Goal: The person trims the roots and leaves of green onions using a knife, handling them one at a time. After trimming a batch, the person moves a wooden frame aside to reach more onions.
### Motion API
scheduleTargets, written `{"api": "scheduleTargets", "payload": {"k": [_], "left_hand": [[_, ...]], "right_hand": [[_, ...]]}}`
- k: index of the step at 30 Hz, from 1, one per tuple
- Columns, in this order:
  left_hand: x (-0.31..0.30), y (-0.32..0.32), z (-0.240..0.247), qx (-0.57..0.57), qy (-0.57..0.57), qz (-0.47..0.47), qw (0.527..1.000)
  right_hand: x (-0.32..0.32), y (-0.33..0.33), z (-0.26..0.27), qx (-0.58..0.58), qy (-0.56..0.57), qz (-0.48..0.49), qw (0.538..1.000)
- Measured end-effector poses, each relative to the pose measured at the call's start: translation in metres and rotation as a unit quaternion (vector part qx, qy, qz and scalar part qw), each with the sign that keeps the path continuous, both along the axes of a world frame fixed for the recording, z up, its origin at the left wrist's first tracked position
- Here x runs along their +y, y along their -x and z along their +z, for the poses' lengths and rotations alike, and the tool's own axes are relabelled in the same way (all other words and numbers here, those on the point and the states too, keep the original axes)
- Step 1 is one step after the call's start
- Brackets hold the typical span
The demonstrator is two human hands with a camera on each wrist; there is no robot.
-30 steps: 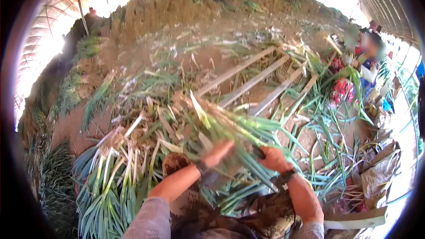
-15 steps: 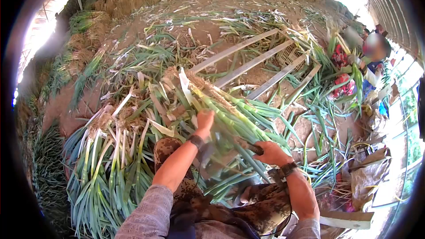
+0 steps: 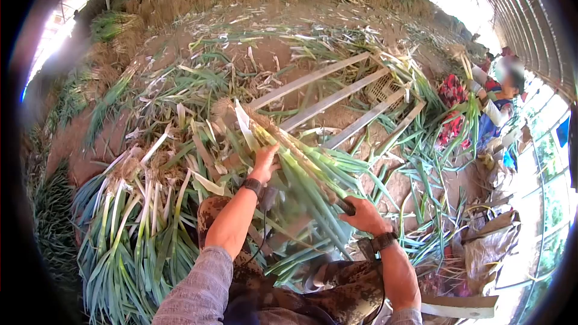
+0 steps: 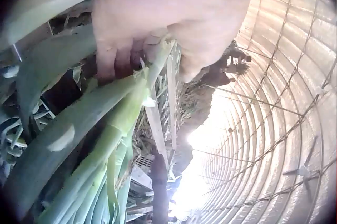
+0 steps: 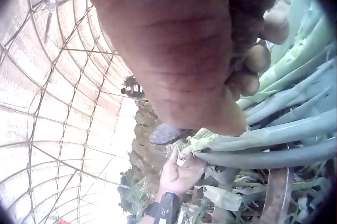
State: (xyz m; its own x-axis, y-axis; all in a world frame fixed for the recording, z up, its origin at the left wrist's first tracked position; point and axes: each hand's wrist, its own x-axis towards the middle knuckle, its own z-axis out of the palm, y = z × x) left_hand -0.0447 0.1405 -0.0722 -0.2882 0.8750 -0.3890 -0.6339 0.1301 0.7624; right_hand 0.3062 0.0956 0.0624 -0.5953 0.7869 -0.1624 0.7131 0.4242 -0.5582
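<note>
Stalks (image 3: 310, 174) in left hand (image 3: 265, 164), handle (image 3: 346, 206) in right (image 3: 368, 216)

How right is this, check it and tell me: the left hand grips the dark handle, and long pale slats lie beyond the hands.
The hand is wrong. The right hand grips the dark handle, as the head view shows. The long pale slats do lie beyond the hands.

Pale ribbed roof (image 3: 530, 30) arched over the bldg; thin struts (image 4: 253, 99) crossed betw. ribs & what looked like a ceiling fan (image 4: 304, 171) hung there. Floor (image 3: 84, 150) was brown dirt. Strong daylight glared at the far end; greenery (image 3: 545, 156) showed thru the R side.
</note>
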Motion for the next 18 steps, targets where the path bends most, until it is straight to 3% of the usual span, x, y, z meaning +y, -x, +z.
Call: {"api": "scheduleTargets", "payload": {"k": [1, 4, 5, 10, 14, 18], "left_hand": [[0.003, -0.006, -0.005, 0.037, 0.031, 0.053, 0.997], [0.010, -0.004, -0.014, 0.058, 0.047, 0.054, 0.996], [0.011, -0.005, -0.017, 0.027, 0.062, 0.015, 0.998], [0.001, -0.022, -0.023, 0.058, -0.009, 0.040, 0.997], [-0.047, -0.051, 0.006, 0.021, -0.006, -0.092, 0.996], [-0.066, -0.056, -0.002, 0.019, -0.019, -0.137, 0.990]], "right_hand": [[-0.001, -0.001, -0.001, 0.007, -0.007, 0.006, 1.000], [-0.004, -0.003, 0.001, 0.006, -0.024, 0.014, 1.000], [-0.005, -0.004, 0.001, 0.004, -0.027, 0.013, 1.000], [-0.006, -0.014, -0.001, 0.007, -0.026, 0.000, 1.000], [-0.007, -0.019, 0.000, 0.001, -0.039, -0.003, 0.999], [-0.013, -0.019, 0.002, -0.046, -0.022, 0.031, 0.998]]}}
